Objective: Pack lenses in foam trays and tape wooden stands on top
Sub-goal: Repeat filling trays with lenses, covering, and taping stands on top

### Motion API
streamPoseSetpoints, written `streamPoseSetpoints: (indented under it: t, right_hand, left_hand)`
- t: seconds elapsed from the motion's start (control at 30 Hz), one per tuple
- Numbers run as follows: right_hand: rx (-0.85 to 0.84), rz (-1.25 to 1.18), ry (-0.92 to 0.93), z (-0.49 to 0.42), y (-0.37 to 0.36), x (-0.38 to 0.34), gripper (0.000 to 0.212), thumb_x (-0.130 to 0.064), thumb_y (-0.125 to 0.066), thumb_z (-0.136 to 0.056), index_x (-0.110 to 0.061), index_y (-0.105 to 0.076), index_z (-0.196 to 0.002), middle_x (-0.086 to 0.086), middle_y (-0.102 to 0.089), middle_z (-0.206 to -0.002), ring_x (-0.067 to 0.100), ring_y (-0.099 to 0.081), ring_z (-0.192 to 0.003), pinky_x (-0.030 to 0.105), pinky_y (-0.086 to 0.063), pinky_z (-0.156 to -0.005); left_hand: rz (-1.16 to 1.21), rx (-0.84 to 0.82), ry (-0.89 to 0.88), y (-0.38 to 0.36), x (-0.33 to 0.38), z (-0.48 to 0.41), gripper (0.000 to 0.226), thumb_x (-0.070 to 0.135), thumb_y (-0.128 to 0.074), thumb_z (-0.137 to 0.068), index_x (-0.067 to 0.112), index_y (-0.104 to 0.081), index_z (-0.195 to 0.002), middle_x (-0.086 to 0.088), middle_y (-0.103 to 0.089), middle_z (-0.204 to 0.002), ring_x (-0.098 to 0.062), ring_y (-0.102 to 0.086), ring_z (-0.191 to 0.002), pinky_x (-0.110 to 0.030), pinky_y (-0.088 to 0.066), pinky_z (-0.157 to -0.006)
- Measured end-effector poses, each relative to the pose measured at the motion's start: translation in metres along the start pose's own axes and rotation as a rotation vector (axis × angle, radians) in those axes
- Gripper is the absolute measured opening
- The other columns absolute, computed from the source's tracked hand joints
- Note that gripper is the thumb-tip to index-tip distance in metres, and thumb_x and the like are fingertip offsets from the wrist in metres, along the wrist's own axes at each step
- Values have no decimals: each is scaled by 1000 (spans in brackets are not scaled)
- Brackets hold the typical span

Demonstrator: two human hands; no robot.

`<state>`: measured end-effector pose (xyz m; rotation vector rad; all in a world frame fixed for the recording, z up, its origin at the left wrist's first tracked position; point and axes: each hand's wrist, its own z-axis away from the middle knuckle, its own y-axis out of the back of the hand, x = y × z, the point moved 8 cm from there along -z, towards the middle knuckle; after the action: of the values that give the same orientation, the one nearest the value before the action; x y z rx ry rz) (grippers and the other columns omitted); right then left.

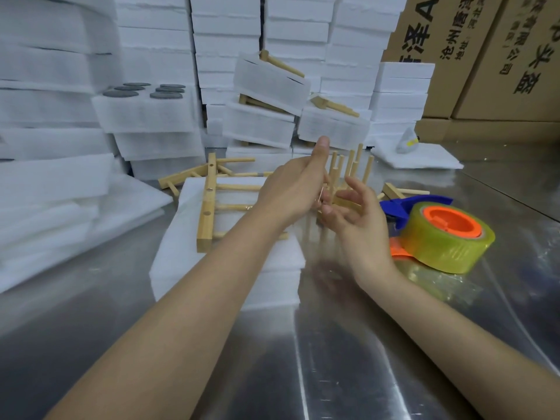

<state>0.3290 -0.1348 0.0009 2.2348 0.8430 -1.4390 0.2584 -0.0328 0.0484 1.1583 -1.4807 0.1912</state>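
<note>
A white foam tray (194,262) lies on the metal table in front of me, with a wooden stand (207,204) of pegs lying across its top. My left hand (294,189) hovers above the tray's right end, thumb raised, fingers turned toward my right hand (357,213). The right hand is palm-up with spread, relaxed fingers, close to the left. A thin pale strand shows between the two hands; what it is I cannot tell. Another wooden stand (351,174) with upright pegs sits just behind the hands.
A tape dispenser (439,234) with a yellowish roll, orange core and blue handle sits at the right. Foam trays (266,122) with stands taped on top pile up behind. One tray (142,113) at the left shows dark lenses. Cardboard boxes (485,56) stand at the back right.
</note>
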Motion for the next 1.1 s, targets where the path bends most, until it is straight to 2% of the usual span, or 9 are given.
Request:
streamPoseSetpoints:
  t: [0.2, 0.33, 0.4, 0.5, 0.57, 0.67, 0.77, 0.9, 1.1]
  right_hand:
    - [14, 194, 62, -5, 12, -12, 54, 2, -66, -82, -39, -48, -111, -4, -47, -100, 13, -64, -76, 32, -53, -72]
    - [-42, 359, 110, -5, 12, -17, 45, -3, -66, -83, -42, -46, -91, -6, -41, -105, 3, -62, -68, 18, -44, -68]
    - [-61, 382, 101, -4, 10, -14, 39, -4, -65, -85, -38, -46, -87, -12, -38, -104, 7, -63, -69, 14, -44, -67]
    - [-51, 360, 91, -2, 11, -13, 41, -5, -65, -85, -40, -45, -91, -6, -42, -111, 9, -65, -77, 29, -51, -80]
    - [-49, 322, 65, -2, 12, -11, 43, -5, -61, -87, -41, -43, -104, -9, -50, -117, 9, -66, -88, 40, -51, -93]
    - [-125, 192, -31, 0, 2, 4, 51, -7, -49, -94, -36, -35, -134, -20, -58, -119, 12, -58, -115, 45, -42, -105]
    - [-167, 143, -160, -1, -6, 20, 52, -11, -41, -101, -28, -27, -147, -1, -53, -136, 18, -51, -125, 41, -43, -103]
    - [-100, -488, -405, -5, -10, 30, 30, -13, -33, -104, -20, -43, -131, 9, -72, -102, 20, -70, -95, 29, -53, -77]
    - [-80, -780, -605, 0, -18, 44, 36, -24, -34, -104, -9, -54, -130, 4, -67, -97, 16, -61, -86, 28, -47, -75]
  left_hand:
    - [-25, 22, 0, 1, -1, 1, 73, 65, -10, -96, 22, -66, -74, 2, -69, -68, -19, -66, -77, -38, -50, -83]
    - [-178, 24, -58, -2, 5, 3, 73, 57, -10, -99, 14, -66, -79, -3, -68, -77, -23, -62, -81, -40, -49, -82]
    - [-276, 2, -66, -8, 4, 3, 56, 45, -16, -101, 18, -58, -76, 1, -65, -78, -23, -59, -85, -37, -41, -79]
    - [-279, -24, -11, -10, -4, 1, 27, 31, -30, -97, 23, -49, -81, 6, -61, -78, -22, -56, -89, -35, -31, -74]
    - [-221, -53, -9, -10, -5, 0, 28, 35, -30, -98, 22, -51, -86, 5, -64, -81, -22, -57, -90, -37, -39, -79]
    - [-159, -77, -1, -8, -2, 3, 40, 50, -23, -100, 26, -52, -87, 3, -65, -88, -23, -58, -93, -42, -44, -90]
    - [-115, -73, -1, -5, -1, 3, 48, 60, -19, -98, 30, -53, -84, 9, -64, -79, -16, -59, -87, -37, -44, -83]
    - [-84, -86, -13, -6, 0, 1, 57, 67, -16, -95, 28, -56, -85, 10, -62, -72, -10, -59, -77, -34, -43, -76]
    - [-44, -90, 7, -7, -4, -4, 66, 73, -12, -90, 29, -58, -78, 13, -58, -62, -8, -55, -70, -32, -38, -68]
